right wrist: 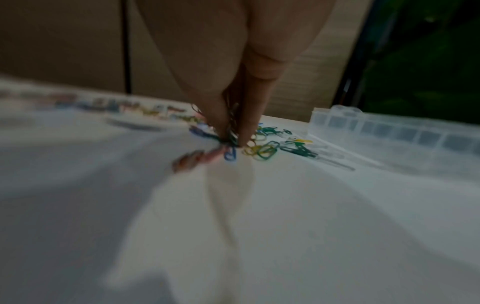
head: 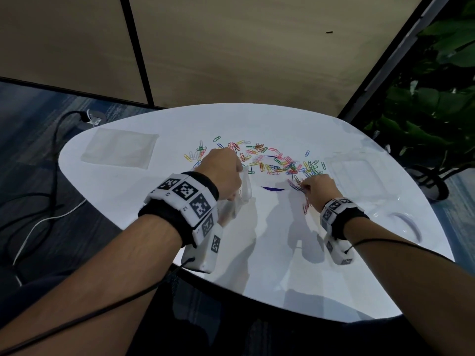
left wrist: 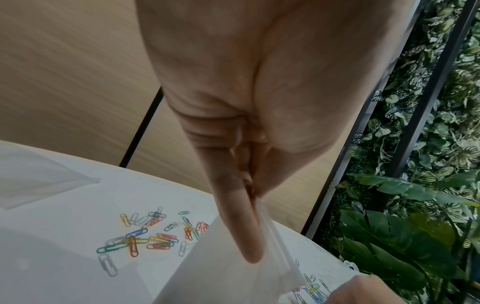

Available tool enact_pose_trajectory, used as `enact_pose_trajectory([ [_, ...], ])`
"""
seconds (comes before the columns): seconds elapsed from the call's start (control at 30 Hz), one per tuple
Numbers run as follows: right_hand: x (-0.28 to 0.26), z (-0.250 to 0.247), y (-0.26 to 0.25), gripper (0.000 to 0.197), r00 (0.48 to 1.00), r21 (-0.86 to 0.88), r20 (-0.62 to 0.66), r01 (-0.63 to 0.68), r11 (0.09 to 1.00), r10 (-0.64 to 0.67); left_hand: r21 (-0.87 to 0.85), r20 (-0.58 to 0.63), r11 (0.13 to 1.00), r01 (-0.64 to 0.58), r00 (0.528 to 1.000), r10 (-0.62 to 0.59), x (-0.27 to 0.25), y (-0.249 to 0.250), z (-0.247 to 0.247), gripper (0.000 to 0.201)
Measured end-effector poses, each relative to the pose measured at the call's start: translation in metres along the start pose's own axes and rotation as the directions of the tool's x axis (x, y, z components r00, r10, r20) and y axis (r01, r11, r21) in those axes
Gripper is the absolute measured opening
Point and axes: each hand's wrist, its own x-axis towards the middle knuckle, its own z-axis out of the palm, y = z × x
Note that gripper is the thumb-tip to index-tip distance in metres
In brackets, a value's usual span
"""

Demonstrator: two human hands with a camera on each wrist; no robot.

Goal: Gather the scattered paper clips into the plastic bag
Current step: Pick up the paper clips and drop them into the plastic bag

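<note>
with the left hand (head: 223,173) pinching the clear plastic bag (head: 244,187) at its rim, keep the mouth wide beside the coloured paper clips (head: 270,160) while the right hand (head: 320,189), pinched on a bunch, carries them over

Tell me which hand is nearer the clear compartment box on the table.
Right. The right hand pinches paper clips just beside the compartment box; the left hand holds the plastic bag across the clip pile, farther away.

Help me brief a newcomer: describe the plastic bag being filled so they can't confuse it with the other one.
On the white table, look near the front, left of the paper clips. The plastic bag there hangs pinched in the left hand, lifted and crumpled, while the spare bag lies flat and untouched at the far left.
</note>
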Motion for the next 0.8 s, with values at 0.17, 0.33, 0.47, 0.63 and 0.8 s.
enact_pose_trajectory([
  [0.17,-0.003,-0.041,0.001,0.010,0.940,0.516,0.037,-0.308,0.799,0.339,-0.045,0.007,0.999,0.021,1.000,-0.021,-0.002,0.005,-0.001,0.039],
  [0.33,-0.023,-0.084,-0.040,0.019,0.949,0.950,0.234,-0.269,0.161,0.210,-0.060,0.009,0.998,0.023,1.000,-0.022,-0.003,0.010,0.004,0.038],
  [0.47,-0.050,-0.094,-0.099,0.024,0.939,0.936,0.341,-0.344,-0.071,-0.043,-0.027,0.011,1.000,-0.001,1.000,0.002,-0.004,0.014,0.007,0.034],
  [0.63,-0.068,-0.069,-0.144,0.015,0.940,0.922,0.341,-0.334,0.198,0.000,-0.004,-0.020,1.000,-0.021,1.000,0.021,-0.004,0.017,0.011,0.023],
  [0.8,-0.067,-0.067,-0.154,0.030,0.985,0.762,0.161,-0.085,0.642,-0.061,0.018,-0.027,0.999,-0.045,0.999,0.045,-0.005,0.017,0.009,0.027],
])
